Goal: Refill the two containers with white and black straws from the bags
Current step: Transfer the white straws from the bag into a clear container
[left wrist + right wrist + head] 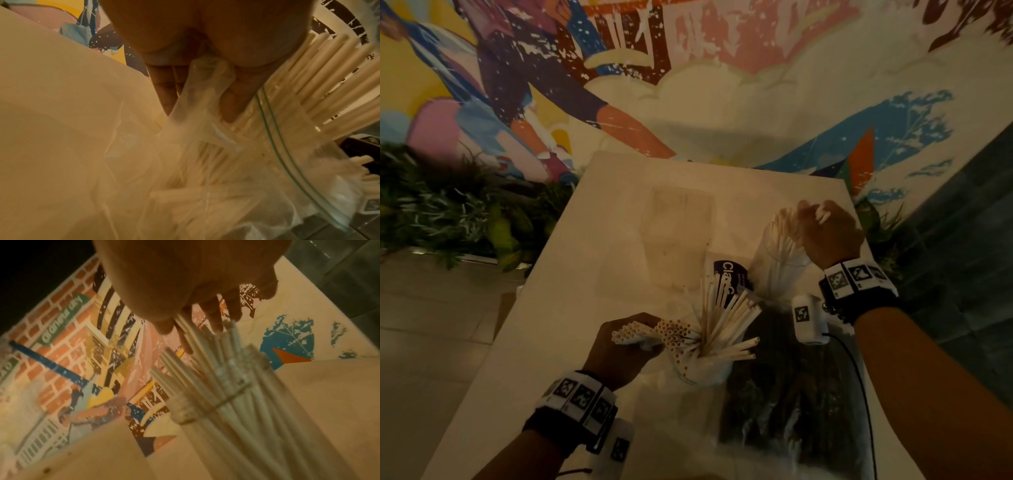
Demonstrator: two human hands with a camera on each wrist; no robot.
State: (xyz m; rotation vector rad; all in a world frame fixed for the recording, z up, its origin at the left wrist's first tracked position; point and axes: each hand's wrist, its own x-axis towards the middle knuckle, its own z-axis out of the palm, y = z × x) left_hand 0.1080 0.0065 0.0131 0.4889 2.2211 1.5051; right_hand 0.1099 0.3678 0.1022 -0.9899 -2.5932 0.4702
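- The table (571, 274) is pale and smooth; its far edge meets a painted wall (722, 85), with plants (448, 212) off its left side and dark tiles (962, 222) to the right. The far left of the tabletop lies bare.
- The left hand (619, 346) grips the gathered neck of a thin, crinkled clear bag (705, 370) with some white straws (726, 318), stiff matt tubes that fan out of the bag's mouth towards the far right.
- The right hand (828, 233), well apart from the left, sits at the tips of a bunch of straws standing in a clear container (777, 267) near the right edge. Its fingers (213, 321) touch the tips; whether they pinch any cannot be told.
- A bag of black straws (784, 394) lies dark and glossy at the near right, just beside the white bag.
- Only the left wrist view shows the bag film bunched between the fingers (164, 91) and thumb.
- Only the right wrist view shows the container's rim around the bunch.
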